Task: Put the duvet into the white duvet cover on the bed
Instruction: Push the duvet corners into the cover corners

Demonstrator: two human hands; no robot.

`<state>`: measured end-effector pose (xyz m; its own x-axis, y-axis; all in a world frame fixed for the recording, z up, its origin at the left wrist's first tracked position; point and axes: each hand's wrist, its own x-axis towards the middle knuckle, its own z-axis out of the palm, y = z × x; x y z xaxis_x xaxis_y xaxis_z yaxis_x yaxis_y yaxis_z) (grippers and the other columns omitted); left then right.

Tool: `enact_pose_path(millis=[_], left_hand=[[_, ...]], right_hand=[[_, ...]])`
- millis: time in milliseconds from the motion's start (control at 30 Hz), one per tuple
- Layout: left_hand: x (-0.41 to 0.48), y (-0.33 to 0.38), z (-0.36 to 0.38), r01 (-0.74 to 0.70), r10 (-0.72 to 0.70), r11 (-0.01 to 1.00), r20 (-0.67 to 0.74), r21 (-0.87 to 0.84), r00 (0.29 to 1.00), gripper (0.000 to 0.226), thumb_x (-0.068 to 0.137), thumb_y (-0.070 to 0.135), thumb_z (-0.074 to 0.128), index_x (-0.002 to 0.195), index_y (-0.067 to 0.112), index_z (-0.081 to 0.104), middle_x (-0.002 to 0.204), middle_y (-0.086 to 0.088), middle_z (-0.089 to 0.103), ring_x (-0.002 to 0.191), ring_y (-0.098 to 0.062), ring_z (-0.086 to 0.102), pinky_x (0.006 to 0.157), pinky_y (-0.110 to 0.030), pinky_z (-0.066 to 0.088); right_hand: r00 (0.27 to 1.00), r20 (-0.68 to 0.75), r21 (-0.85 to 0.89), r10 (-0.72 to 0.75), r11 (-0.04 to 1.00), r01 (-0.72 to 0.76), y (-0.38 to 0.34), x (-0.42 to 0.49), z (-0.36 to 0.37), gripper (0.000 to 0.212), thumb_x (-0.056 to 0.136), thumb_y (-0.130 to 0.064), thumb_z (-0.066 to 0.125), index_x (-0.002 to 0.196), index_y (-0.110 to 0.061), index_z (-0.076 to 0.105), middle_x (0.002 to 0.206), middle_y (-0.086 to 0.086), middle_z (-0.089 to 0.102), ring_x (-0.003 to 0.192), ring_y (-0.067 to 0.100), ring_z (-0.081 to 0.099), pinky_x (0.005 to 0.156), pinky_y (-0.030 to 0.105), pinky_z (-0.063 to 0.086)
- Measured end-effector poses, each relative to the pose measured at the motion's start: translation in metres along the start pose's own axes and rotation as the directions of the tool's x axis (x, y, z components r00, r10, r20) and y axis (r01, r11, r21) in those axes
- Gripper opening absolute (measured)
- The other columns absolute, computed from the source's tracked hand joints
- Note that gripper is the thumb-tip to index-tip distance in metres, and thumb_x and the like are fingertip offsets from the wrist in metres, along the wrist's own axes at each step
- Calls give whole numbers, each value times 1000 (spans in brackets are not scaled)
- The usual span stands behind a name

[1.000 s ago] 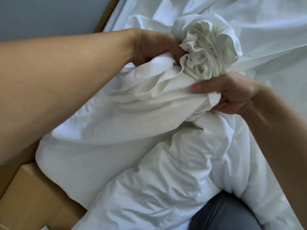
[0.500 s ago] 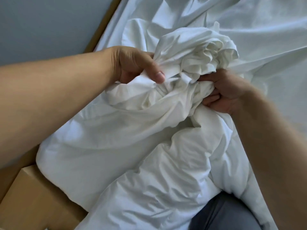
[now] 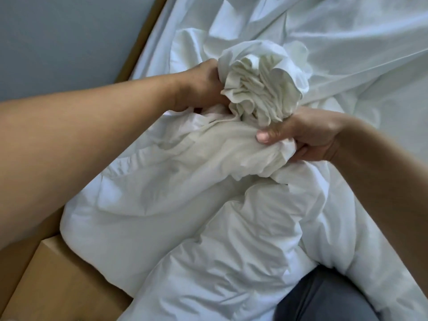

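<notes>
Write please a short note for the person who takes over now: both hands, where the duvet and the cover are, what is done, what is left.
Left hand: closed on the bunched fabric from the left.
Right hand: closed on the same bunch from the right, thumb on top.
Bunched fabric: gathered white cloth, apparently the duvet cover, held above the bed.
Duvet: puffy, lying in front of the person, most of it uncovered.
Done: cover gathered up at the duvet's far end.
Left: work the cover down over the duvet and spread it flat.

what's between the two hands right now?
Head view: the bunched-up white duvet cover, gathered into a ruffled wad. The left hand and right hand each have a grip on it; no bare gap.
</notes>
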<state>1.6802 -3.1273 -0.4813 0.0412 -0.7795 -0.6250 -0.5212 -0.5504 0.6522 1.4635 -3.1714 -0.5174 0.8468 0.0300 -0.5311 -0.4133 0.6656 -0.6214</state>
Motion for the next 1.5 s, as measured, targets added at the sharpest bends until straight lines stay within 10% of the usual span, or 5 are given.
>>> enact_pose_path(millis=[200, 833, 933, 1100, 1500], left_hand=[[-18, -21, -20, 256, -92, 928, 499, -270, 862, 38, 75, 7, 75, 111, 20, 76, 124, -12, 70, 120, -31, 64, 107, -53, 46], [-24, -29, -24, 367, 67, 771, 640, -520, 765, 37, 67, 24, 87, 104, 21, 81, 102, 1, 77, 96, -14, 74, 81, -28, 59], [-21, -29, -26, 387, 86, 758, 667, -526, 740, 36, 72, 21, 84, 107, 21, 80, 105, 1, 77, 98, -15, 74, 82, -30, 59], [-22, -16, -39, 390, 7, 848, 744, -358, 668, 38, 73, -3, 71, 98, 24, 83, 105, 2, 78, 99, -15, 74, 79, -27, 60], [-26, -11, -35, 360, 22, 894, 828, -267, 561, 50, 61, 13, 93, 108, 13, 79, 111, -13, 75, 103, -27, 73, 82, -34, 60]], right_hand=[[943, -233, -95, -239, 970, 222, 2, -4, -3, 40, 81, -4, 76, 119, -7, 65, 102, 9, 75, 88, 21, 75, 70, 39, 62], [986, -107, 328, -131, 931, 159, 14, 3, -10, 72, 63, -9, 74, 125, -15, 37, 101, 7, 9, 82, 33, -6, 80, 47, -19], [981, 116, 373, -153, 922, 100, 16, -5, -17, 63, 70, -11, 75, 129, -4, 55, 106, 14, 59, 91, 40, 61, 90, 44, 53], [886, 436, 178, -156, 980, 85, -1, -9, -24, 45, 85, -5, 74, 129, -10, 65, 126, 12, 68, 118, 27, 65, 93, 38, 56], [973, -56, 103, -223, 968, 228, 7, -1, -22, 31, 71, 3, 65, 95, -13, 77, 101, 12, 74, 95, 31, 71, 83, 36, 56]])
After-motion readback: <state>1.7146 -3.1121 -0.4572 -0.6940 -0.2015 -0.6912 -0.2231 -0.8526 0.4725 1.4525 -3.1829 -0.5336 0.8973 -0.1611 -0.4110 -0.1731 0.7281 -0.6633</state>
